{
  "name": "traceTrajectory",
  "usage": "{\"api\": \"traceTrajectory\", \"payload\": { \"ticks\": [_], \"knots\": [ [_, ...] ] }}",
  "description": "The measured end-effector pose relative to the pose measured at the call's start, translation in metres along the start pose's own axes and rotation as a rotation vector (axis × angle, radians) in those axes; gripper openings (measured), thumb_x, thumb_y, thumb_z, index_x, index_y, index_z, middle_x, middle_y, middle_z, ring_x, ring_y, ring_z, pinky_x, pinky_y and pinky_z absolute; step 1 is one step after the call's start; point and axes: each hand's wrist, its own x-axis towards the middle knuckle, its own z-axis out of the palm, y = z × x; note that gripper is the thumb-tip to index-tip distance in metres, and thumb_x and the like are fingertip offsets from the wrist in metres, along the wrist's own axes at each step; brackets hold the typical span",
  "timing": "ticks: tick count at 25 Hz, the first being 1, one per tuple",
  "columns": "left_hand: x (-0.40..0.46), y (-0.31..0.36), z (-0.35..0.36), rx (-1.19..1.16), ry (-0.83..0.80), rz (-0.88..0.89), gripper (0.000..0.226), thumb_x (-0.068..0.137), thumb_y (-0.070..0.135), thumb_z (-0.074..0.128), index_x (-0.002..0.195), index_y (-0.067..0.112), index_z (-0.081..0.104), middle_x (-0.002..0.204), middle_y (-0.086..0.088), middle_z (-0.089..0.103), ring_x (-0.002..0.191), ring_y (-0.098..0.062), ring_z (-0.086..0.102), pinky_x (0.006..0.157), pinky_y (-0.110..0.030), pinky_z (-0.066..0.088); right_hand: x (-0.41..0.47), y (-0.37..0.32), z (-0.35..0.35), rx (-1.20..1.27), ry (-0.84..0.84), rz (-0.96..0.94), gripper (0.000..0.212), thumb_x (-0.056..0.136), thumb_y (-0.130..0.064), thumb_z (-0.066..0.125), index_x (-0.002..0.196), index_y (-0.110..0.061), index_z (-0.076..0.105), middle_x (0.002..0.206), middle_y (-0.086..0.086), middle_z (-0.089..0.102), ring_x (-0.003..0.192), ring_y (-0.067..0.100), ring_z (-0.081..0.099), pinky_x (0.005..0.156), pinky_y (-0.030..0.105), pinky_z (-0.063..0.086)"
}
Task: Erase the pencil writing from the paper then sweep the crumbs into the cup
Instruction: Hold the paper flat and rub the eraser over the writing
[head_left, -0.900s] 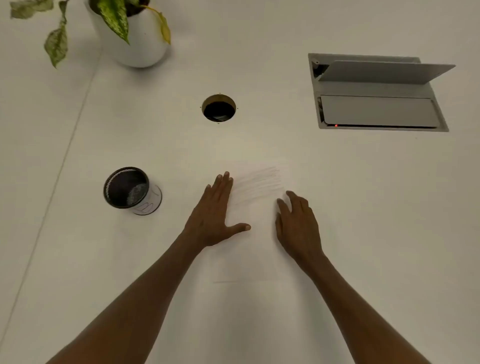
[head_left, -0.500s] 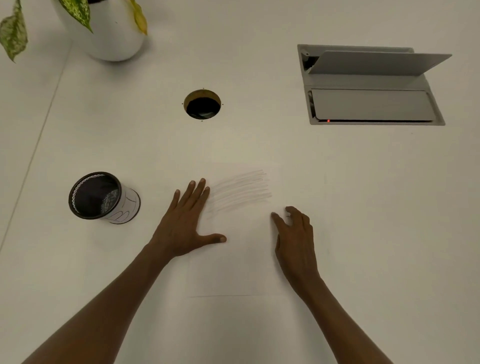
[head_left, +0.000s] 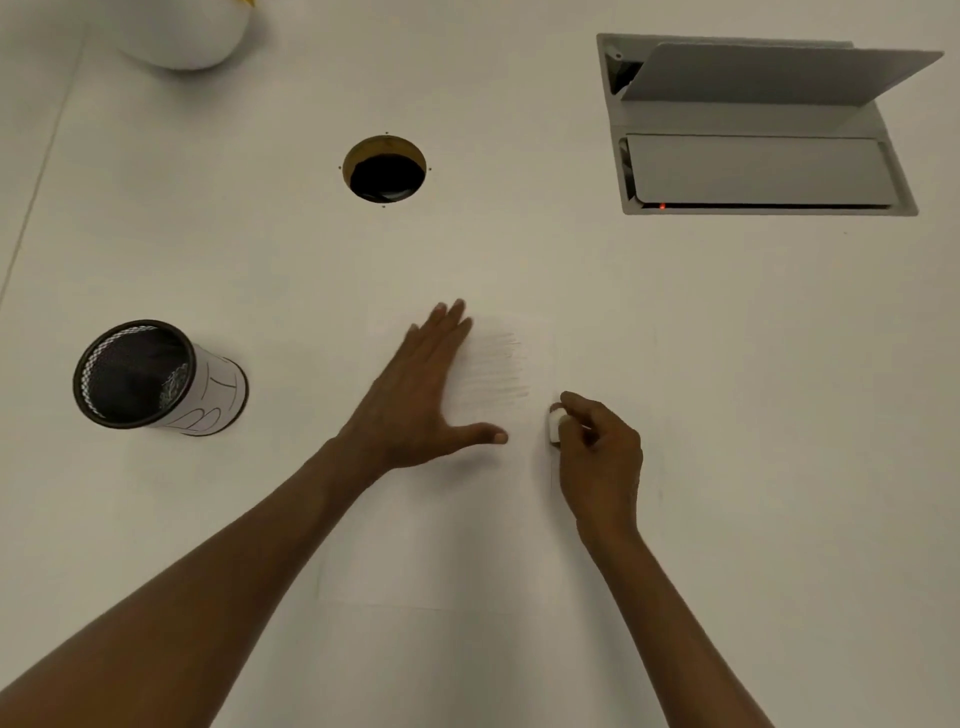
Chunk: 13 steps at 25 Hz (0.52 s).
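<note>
White paper with faint pencil scribbles lies flat; black mesh cup stands well left.

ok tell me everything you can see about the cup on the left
The cup is a black wire-mesh cylinder wrapped in a white paper sleeve bearing pencil-like line markings. It stands on the white table, mouth open, its dark inside visible. It sits left of the paper, apart from the left hand; nothing else touches it.

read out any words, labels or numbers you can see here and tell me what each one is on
None can be read.
Paper: pencil marks are only scribbled strokes, no letters.
Cup: pen lines on its white sleeve, no legible word.
Desk hatch: a small red light, no label.
</note>
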Motion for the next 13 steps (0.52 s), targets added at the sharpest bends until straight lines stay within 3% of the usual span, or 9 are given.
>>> {"api": "traceTrajectory", "payload": {
  "ticks": [3, 5, 8, 11, 13],
  "knots": [
    [0.021, 0.002, 0.015, 0.045, -0.046, -0.002, 0.131, 0.069, 0.092, 0.052, 0.164, 0.015, 0.004, 0.172, 0.003, -0.007, 0.157, -0.011, -0.013, 0.129, -0.037, -0.003, 0.015, -0.003, -0.001, 0.426, -0.167, 0.332, 0.020, 0.090, -0.002, 0.059, 0.096, -0.015, 0.074, 0.090, -0.003, 0.077, 0.087, 0.015, 0.073, 0.079, 0.027, 0.058],
    [0.021, -0.007, 0.022, 0.189, -0.023, 0.026, 0.129, 0.072, 0.095, 0.044, 0.163, 0.012, 0.006, 0.172, -0.001, -0.006, 0.158, -0.016, -0.010, 0.130, -0.041, -0.001, 0.022, -0.006, -0.002, 0.580, -0.328, 0.380, 0.017, 0.091, -0.001, 0.061, 0.105, -0.005, 0.071, 0.099, 0.010, 0.075, 0.093, 0.026, 0.072, 0.082, 0.030, 0.059],
    [0.020, -0.015, 0.024, 0.290, 0.005, 0.078, 0.126, 0.074, 0.097, 0.037, 0.163, 0.013, 0.008, 0.172, -0.002, -0.002, 0.159, -0.018, -0.006, 0.129, -0.041, 0.002, 0.029, -0.005, 0.001, 0.458, -0.437, 0.283, 0.026, 0.088, -0.005, 0.068, 0.114, -0.009, 0.068, 0.104, 0.006, 0.075, 0.097, 0.021, 0.072, 0.086, 0.027, 0.057],
    [0.017, -0.017, 0.024, 0.279, 0.032, 0.103, 0.125, 0.074, 0.094, 0.044, 0.162, 0.010, 0.015, 0.172, -0.003, 0.005, 0.159, -0.019, 0.003, 0.129, -0.040, 0.005, 0.030, -0.007, 0.007, 0.202, -0.403, 0.202, 0.033, 0.080, -0.017, 0.078, 0.110, -0.026, 0.072, 0.104, -0.009, 0.075, 0.097, 0.004, 0.069, 0.078, 0.012, 0.053],
    [0.016, -0.016, 0.022, 0.250, 0.046, 0.109, 0.122, 0.074, 0.092, 0.049, 0.161, 0.011, 0.023, 0.171, -0.002, 0.013, 0.158, -0.019, 0.010, 0.129, -0.040, 0.008, 0.029, -0.007, 0.011, 0.212, -0.389, 0.186, 0.033, 0.079, -0.015, 0.079, 0.108, -0.030, 0.073, 0.103, -0.012, 0.075, 0.094, 0.004, 0.070, 0.077, 0.012, 0.054]
  ]
}}
